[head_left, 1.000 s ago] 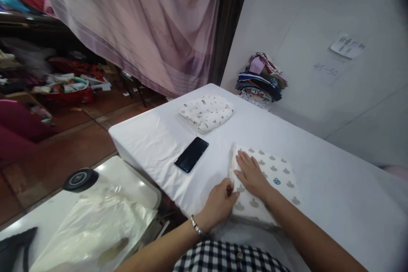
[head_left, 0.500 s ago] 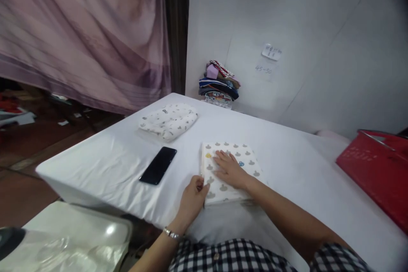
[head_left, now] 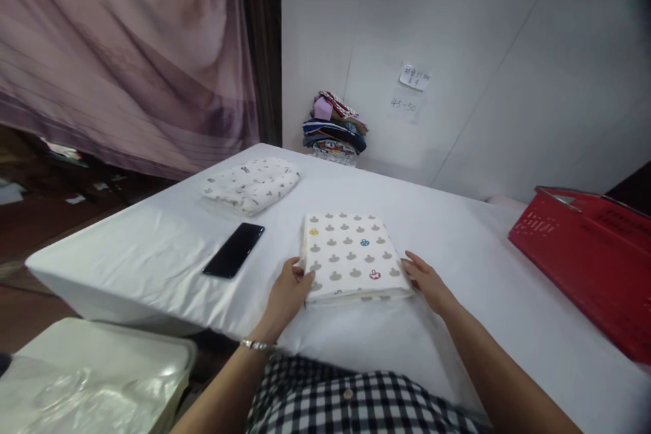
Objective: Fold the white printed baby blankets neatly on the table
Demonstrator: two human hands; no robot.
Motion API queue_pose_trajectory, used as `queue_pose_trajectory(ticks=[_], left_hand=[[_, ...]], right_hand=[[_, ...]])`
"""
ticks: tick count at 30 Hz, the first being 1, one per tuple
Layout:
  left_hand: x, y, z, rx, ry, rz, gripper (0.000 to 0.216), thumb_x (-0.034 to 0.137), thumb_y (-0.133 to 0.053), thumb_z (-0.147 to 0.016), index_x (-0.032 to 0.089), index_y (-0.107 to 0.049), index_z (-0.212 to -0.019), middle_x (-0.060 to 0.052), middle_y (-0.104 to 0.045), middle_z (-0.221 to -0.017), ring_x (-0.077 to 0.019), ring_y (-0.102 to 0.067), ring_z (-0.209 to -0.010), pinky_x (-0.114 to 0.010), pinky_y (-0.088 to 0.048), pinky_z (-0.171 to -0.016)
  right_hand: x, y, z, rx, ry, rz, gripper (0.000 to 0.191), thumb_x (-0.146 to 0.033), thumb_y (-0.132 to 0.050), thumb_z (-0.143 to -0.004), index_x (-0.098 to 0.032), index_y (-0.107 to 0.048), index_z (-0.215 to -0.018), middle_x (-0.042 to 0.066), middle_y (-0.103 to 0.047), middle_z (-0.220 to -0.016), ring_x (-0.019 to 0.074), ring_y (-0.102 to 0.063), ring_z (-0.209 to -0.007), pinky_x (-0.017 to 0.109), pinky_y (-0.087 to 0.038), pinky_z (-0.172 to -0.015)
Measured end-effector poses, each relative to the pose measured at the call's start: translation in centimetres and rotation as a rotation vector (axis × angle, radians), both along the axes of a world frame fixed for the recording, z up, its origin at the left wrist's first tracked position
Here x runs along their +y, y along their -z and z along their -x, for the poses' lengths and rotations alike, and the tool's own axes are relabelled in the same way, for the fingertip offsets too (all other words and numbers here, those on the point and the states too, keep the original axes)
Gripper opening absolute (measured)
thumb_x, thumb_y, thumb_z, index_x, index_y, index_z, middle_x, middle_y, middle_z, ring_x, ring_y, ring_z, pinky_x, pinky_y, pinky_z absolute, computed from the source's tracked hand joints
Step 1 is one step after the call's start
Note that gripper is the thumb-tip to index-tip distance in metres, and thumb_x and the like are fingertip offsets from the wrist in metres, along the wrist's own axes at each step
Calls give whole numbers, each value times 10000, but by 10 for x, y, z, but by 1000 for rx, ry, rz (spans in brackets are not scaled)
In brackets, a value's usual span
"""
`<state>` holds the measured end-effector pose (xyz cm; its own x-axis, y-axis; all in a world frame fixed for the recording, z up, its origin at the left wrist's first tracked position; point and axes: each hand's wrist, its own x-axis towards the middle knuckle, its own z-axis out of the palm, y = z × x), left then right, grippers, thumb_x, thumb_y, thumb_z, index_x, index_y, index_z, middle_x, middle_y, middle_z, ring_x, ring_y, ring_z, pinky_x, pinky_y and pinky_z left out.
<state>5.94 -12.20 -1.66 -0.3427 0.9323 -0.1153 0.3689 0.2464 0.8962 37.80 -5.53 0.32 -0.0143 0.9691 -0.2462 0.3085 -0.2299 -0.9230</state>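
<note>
A folded white cloth [head_left: 350,254] with grey mushroom-like prints, plus a few coloured ones, lies flat on the white-covered table in front of me. Clear plastic [head_left: 356,332] seems to extend from its near edge toward my lap. My left hand [head_left: 291,288], with a bracelet at the wrist, grips the cloth's left edge, its fingers curled and the thumb at the near corner. At the opposite edge, my right hand [head_left: 427,279] rests with outstretched fingers touching the side; its fingertips are partly hidden there.
A black phone [head_left: 234,250] lies left of the cloth. Behind it is another printed white cloth bundle [head_left: 251,184]. A red basket [head_left: 584,258] stands at the right, folded clothes [head_left: 334,129] are stacked by the wall, and plastic bags [head_left: 86,393] lie at lower left.
My right hand has moved off the cloth's top to its right edge, uncovering the print. My left hand stays at the left edge. The view has shifted slightly right.
</note>
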Motion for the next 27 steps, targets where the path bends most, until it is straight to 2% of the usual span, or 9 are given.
queue_pose_trajectory(ticks=[4, 8, 11, 13, 18, 23, 27], left_hand=[[1, -6, -1, 68, 6, 60, 572, 468, -521, -777, 139, -430, -1236, -119, -629, -1046, -225, -628, -840, -332, -468, -733], [8, -12, -1, 133, 5, 127, 623, 558, -498, -782, 128, -459, -1231, -132, -650, -1032, -248, -628, -898, -344, -458, -794], [16, -15, -1, 129, 13, 183, 680, 608, -512, -756, 131, -459, -1239, -138, -654, -1045, -253, -636, -896, -342, -461, -797], [20, -17, -2, 112, 16, 205, 713, 613, -547, -729, 126, -454, -1241, -147, -648, -1069, -256, -638, -899, -337, -467, -789], [22, -22, -8, 125, 5, 216, 727, 611, -578, -705, 132, -453, -1236, -148, -654, -1059, -275, -636, -908, -351, -471, -770], [21, -25, -13, 152, -29, 186, 754, 634, -578, -696, 139, -436, -1247, -141, -658, -1025, -286, -635, -898, -383, -456, -807], [22, -18, -15, -36, -54, 166, 823, 588, -644, -672, 131, -368, -1299, -161, -631, -1083, -268, -634, -906, -356, -482, -776]], right_hand=[[-5, 0, -4, 26, 52, 31, 575, -430, -529, -832, -198, -426, -1348, 105, -588, -1236, 216, -602, -1045, 282, -535, -718], [-2, 1, -5, 50, 104, 102, 606, -441, -560, -821, -173, -424, -1348, 110, -636, -1120, 185, -635, -874, 248, -517, -651], [6, 1, -5, 22, 81, 132, 649, -495, -564, -805, -190, -410, -1357, 104, -646, -1063, 178, -628, -771, 260, -506, -600], [11, -1, -4, -22, 45, 136, 708, -534, -587, -775, -205, -392, -1372, 105, -632, -1085, 186, -626, -788, 278, -511, -633], [16, -4, 0, -180, -65, 75, 832, -555, -656, -707, -221, -350, -1405, 103, -604, -1109, 216, -609, -940, 333, -471, -861], [17, 0, 0, -92, -72, 51, 839, -482, -679, -703, -201, -327, -1412, 91, -613, -1049, 211, -618, -911, 316, -492, -813], [19, 8, -4, -46, -16, 0, 815, -457, -696, -686, -180, -375, -1382, 80, -610, -1011, 204, -622, -873, 298, -502, -769]])
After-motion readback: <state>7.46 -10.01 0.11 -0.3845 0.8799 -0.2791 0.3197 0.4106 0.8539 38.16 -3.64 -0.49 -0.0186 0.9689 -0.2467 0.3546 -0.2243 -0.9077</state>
